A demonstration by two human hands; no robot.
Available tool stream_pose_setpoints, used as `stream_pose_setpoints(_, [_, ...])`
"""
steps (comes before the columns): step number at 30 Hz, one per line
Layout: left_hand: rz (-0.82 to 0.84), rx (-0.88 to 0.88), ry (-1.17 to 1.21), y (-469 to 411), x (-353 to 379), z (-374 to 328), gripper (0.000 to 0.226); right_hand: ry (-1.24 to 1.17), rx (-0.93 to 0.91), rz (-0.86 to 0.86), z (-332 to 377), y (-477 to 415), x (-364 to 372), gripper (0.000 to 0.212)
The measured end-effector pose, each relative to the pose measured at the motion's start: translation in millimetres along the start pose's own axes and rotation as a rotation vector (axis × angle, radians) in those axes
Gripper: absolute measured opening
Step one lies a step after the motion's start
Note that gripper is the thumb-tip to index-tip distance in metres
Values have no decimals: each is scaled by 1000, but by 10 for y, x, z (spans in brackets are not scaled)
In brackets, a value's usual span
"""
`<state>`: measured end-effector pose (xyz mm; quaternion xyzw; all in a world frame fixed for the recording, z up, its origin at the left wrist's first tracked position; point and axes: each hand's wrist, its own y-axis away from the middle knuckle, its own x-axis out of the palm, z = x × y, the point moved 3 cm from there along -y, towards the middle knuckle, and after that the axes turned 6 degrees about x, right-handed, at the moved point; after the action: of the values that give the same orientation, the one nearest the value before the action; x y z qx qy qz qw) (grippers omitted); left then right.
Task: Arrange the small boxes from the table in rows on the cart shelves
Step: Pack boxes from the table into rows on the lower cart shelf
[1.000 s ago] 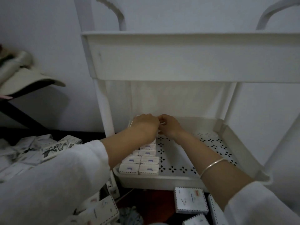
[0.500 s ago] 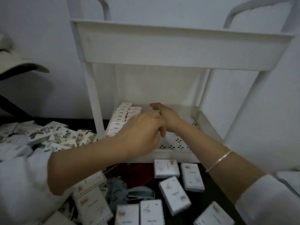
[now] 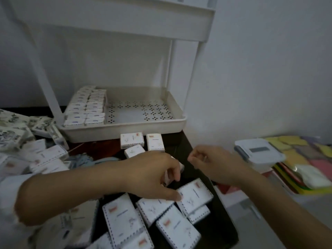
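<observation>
Dark worktop [image 3: 221,229] against a white wall, strewn with loose small boxes [image 3: 124,220]. Behind it, white cart shelf [image 3: 143,130], with two rows of boxes [image 3: 86,106] packed along its left side. Low over the pile, left grip [image 3: 150,175]: thumb touching one box [image 3: 195,194], fingers curled over another, mostly hidden; cannot tell whether held. Just beside it, right grip [image 3: 217,166], fingers curled in, nothing in it. Lidded container [image 3: 258,151] on coloured sheets [image 3: 305,159] at right.

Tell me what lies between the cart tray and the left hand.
Three loose boxes lie there, between tray and left hand; the head view shows it.
</observation>
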<state>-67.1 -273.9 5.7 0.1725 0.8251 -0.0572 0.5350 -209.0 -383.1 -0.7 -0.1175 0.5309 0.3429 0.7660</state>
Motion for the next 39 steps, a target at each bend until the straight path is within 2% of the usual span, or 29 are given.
stream_pose_setpoints(3, [114, -19, -48, -40, 152, -33, 74, 25, 78, 82, -114, 300, 77, 44])
stream_pose_setpoints(5, [125, -17, -115, -70, 227, -54, 85, 57, 95, 173, -187, 407, 156, 61])
stream_pose_setpoints(7, [96, -7, -177, -103, 270, -88, 86, 44, 90, 247, -240, 453, 278, 57])
stream_pose_setpoints(9, [67, 2, -207, -135, 285, -121, 83, -62, 82, 243, -290, 456, 369, 50])
stream_pose_setpoints(13, [15, 52, -286, -204, 296, -142, 80, -373, 94, 97, -424, 502, 397, 40])
stream_pose_setpoints(18, [45, 17, -188, -316, 339, -84, 89, -810, 160, -61, -615, 569, 450, 37])
stream_pose_setpoints(20, [67, -7, -241, -370, 369, -55, 91, -901, 179, -92, -672, 582, 463, 35])
stream_pose_setpoints(24, [100, -6, -216, -402, 390, -25, 70, -954, 184, -145, -695, 582, 502, 29])
stream_pose_setpoints(27, [-18, -26, -160, -382, 367, -10, 60, -975, 197, -183, -702, 563, 531, 23])
stream_pose_setpoints(31, [-319, -77, -213, -341, 224, 6, 54, -910, 194, -212, -703, 538, 551, 22])
stream_pose_setpoints(36, [-503, -141, 133, -156, -85, 146, 47, -744, 113, -246, -608, 422, 524, 31])
stream_pose_setpoints(39, [-591, -228, 231, -30, -243, 361, 60, -716, -6, -166, -365, 281, 427, 49])
